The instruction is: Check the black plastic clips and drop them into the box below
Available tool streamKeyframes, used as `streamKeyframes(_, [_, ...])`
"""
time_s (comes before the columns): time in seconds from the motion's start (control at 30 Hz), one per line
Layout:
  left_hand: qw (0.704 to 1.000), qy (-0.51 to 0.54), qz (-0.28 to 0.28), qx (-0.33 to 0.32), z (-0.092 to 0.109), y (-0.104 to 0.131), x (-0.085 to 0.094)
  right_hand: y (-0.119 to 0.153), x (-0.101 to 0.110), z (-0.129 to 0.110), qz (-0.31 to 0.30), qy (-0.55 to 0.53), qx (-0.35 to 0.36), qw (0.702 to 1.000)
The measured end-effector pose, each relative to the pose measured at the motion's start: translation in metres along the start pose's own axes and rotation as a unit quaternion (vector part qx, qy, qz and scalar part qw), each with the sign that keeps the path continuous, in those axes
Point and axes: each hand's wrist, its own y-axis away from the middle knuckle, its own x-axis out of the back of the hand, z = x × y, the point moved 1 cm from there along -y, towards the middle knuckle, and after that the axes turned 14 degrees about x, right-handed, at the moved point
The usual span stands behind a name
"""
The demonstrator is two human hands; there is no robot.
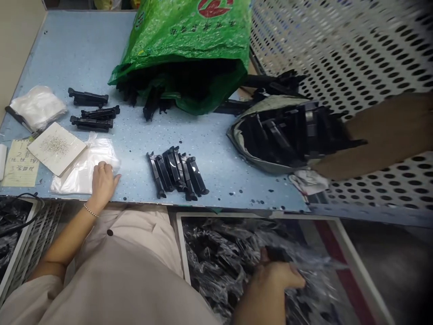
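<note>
My left hand rests on a stack of clear plastic bags at the table's front edge, fingers slightly bent and thumb apart. Low on the right, my right hand is smeared by motion over a white-rimmed crate. A dark piece in clear plastic, seemingly a bagged black plastic part, shows between its fingers and thumb; the fingertips are partly hidden. Several black plastic parts lie side by side on the table between my hands. More black parts lie in small groups behind the bags.
A green sack spills black parts at the back. Right of it, an open grey-green sack holds more, beside a perforated panel. At left are a white square plate, a handwritten yellow note and a bundle of plastic.
</note>
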Motion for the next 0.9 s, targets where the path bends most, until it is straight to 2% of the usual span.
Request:
streamKeyframes(0.1, [0.997,0.06,-0.04,0.02,-0.01,-0.008,0.01,0.01,0.008,0.0,0.06,0.048,-0.058,0.995])
streamKeyframes(0.17, [0.984,0.149,-0.072,0.07,-0.018,-0.014,0.015,0.019,-0.007,-0.021,0.069,0.054,-0.059,0.994])
streamKeyframes(0.23, [0.945,0.265,-0.107,0.159,-0.024,-0.018,0.02,0.034,-0.035,-0.06,-0.001,0.015,-0.009,1.0])
streamKeyframes(0.27, [0.914,0.325,-0.124,0.211,-0.026,-0.018,0.022,0.044,-0.052,-0.086,-0.087,-0.024,0.043,0.995])
streamKeyframes(0.3, [0.877,0.379,-0.141,0.26,-0.027,-0.018,0.024,0.056,-0.07,-0.114,-0.184,-0.041,0.117,0.975])
streamKeyframes(0.33, [0.839,0.425,-0.156,0.301,-0.027,-0.018,0.026,0.07,-0.088,-0.143,-0.308,-0.032,0.217,0.926])
streamKeyframes(0.37, [0.804,0.463,-0.17,0.332,-0.026,-0.016,0.028,0.083,-0.104,-0.17,-0.38,0.002,0.314,0.87])
streamKeyframes(0.43, [0.753,0.516,-0.191,0.361,-0.024,-0.014,0.033,0.102,-0.131,-0.214,-0.437,0.125,0.413,0.79])
streamKeyframes(0.47, [0.738,0.531,-0.196,0.366,-0.024,-0.012,0.036,0.107,-0.142,-0.229,-0.45,0.184,0.437,0.757])
streamKeyframes(0.53, [0.729,0.542,-0.192,0.371,-0.024,-0.009,0.038,0.107,-0.158,-0.246,-0.478,0.261,0.442,0.713])
streamKeyframes(0.57, [0.734,0.539,-0.183,0.37,-0.025,-0.008,0.039,0.103,-0.163,-0.249,-0.496,0.271,0.43,0.704])
streamKeyframes(0.63, [0.751,0.527,-0.16,0.363,-0.025,-0.006,0.036,0.097,-0.17,-0.251,-0.549,0.217,0.374,0.715])
streamKeyframes(0.7, [0.77,0.516,-0.139,0.348,-0.024,-0.004,0.03,0.102,-0.174,-0.252,-0.623,0.043,0.264,0.735])
streamKeyframes(0.73, [0.78,0.51,-0.136,0.337,-0.022,-0.003,0.026,0.111,-0.175,-0.252,-0.661,-0.071,0.188,0.723])
streamKeyframes(0.8, [0.796,0.5,-0.145,0.308,-0.019,-0.002,0.021,0.137,-0.18,-0.254,-0.704,-0.27,0.028,0.657])
streamKeyframes(0.87, [0.809,0.489,-0.162,0.284,-0.018,-0.002,0.022,0.166,-0.189,-0.254,-0.708,-0.365,-0.096,0.597])
streamKeyframes(0.9, [0.814,0.484,-0.164,0.276,-0.019,-0.002,0.024,0.176,-0.195,-0.253,-0.699,-0.384,-0.135,0.587])
